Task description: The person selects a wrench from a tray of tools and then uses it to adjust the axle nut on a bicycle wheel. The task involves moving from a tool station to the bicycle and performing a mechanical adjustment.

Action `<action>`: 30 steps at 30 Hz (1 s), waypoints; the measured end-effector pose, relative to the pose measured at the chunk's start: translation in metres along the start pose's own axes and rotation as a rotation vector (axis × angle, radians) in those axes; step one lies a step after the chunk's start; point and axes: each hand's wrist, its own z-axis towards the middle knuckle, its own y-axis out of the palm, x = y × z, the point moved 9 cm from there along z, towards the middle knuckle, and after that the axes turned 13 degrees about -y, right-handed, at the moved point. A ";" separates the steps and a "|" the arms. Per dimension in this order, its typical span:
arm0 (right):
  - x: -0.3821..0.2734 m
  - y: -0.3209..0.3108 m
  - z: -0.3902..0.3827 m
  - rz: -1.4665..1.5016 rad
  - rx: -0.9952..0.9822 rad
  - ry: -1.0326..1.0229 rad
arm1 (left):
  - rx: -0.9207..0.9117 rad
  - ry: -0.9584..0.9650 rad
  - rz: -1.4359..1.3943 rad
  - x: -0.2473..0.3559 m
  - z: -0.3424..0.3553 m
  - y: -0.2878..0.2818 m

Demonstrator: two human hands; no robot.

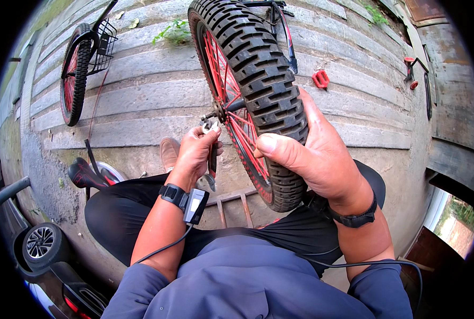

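A bicycle wheel stands before me, with a black knobby tyre (263,85) and red spokes (239,125). My right hand (319,154) is closed around the tyre's right side, the thumb lying across the tread. In my closed left hand (197,149) is a wrench (213,159) with a dark, red-edged handle. Its pale metal head is at the axle end (211,115), on the wheel's left; whether it touches the nut I cannot tell. My fingers hide part of the tool. Beyond the wheel, part of the bicycle frame (287,37) shows.
A loose red pedal (320,80) lies on the grey slabs to the right. At far left are another bicycle wheel (73,74), a black basket (103,47) and a black-red saddle (85,173). A rusty metal frame (234,204) lies between my legs. A cable (354,263) runs along my arms.
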 end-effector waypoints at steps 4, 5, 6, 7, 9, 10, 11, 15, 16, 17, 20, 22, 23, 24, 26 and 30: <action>-0.001 0.002 0.000 0.014 0.003 0.012 | 0.090 0.092 0.025 -0.001 0.000 -0.001; 0.000 0.001 0.000 0.012 0.004 0.011 | 0.103 0.100 0.044 -0.001 -0.002 0.001; 0.001 0.000 0.000 0.008 0.006 0.010 | 0.156 0.126 0.119 0.003 -0.006 0.002; 0.002 -0.001 0.000 0.005 0.009 0.009 | 0.199 0.128 0.203 0.006 -0.009 0.005; 0.002 -0.002 0.000 -0.015 0.007 0.010 | 0.285 0.132 0.371 0.012 -0.019 0.009; 0.002 -0.002 0.000 -0.024 0.006 0.011 | 0.295 0.140 0.367 0.012 -0.019 0.010; 0.002 -0.001 0.000 -0.018 0.007 0.016 | 0.305 0.148 0.363 0.011 -0.019 0.011; 0.001 0.001 0.001 -0.009 0.005 0.008 | 0.238 0.150 0.290 0.001 -0.006 0.007; 0.001 0.000 0.001 -0.011 0.004 -0.002 | 0.208 0.138 0.283 -0.001 -0.003 0.007; 0.001 0.000 0.001 0.000 0.006 0.002 | 0.177 0.125 0.276 -0.003 -0.001 0.008; -0.003 0.005 0.002 0.031 -0.001 0.022 | 0.069 0.152 0.178 -0.012 0.012 0.003; -0.003 0.004 0.001 0.035 0.001 0.046 | 0.063 0.170 0.170 -0.008 0.009 0.007; -0.003 0.002 0.001 0.028 0.006 0.040 | 0.102 0.171 0.207 -0.007 0.005 0.006; -0.002 0.000 0.001 0.021 0.007 0.034 | 0.144 0.174 0.242 -0.003 0.000 0.006; 0.000 -0.003 0.001 0.016 0.008 0.034 | 0.175 0.177 0.292 -0.005 0.003 0.000; 0.001 -0.005 0.001 0.019 0.014 0.035 | 0.167 0.176 0.341 -0.001 0.002 0.001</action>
